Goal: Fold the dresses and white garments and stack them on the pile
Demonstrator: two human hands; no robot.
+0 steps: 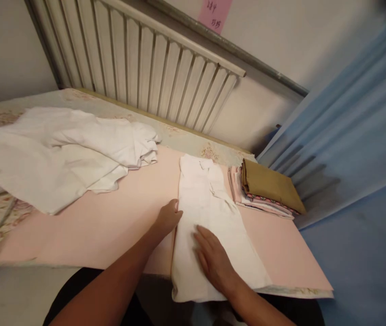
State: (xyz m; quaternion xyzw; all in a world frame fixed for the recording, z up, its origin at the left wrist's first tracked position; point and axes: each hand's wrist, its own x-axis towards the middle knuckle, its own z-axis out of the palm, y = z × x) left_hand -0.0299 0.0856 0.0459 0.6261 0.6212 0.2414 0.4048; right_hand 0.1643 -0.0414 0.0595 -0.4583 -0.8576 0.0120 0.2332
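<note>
A white garment [200, 190], folded into a long panel, lies in front of me, with a short placket-like opening near its far end. Its near end hangs over the table's front edge. My left hand [168, 218] is at the garment's left edge, its fingers curled and its thumb resting along the fold; part of the fingers is hidden. Flat on the cloth, fingers stretched out, my right hand [213, 258] presses on the middle of the near half.
A loose heap of white cloth [64, 149] covers the table's left side. To the right sits a folded stack [271, 185] with a mustard cloth on top. Pink sheeting [138, 203] covers the table. A radiator [152, 68] stands behind, and a blue curtain [349, 136] hangs at right.
</note>
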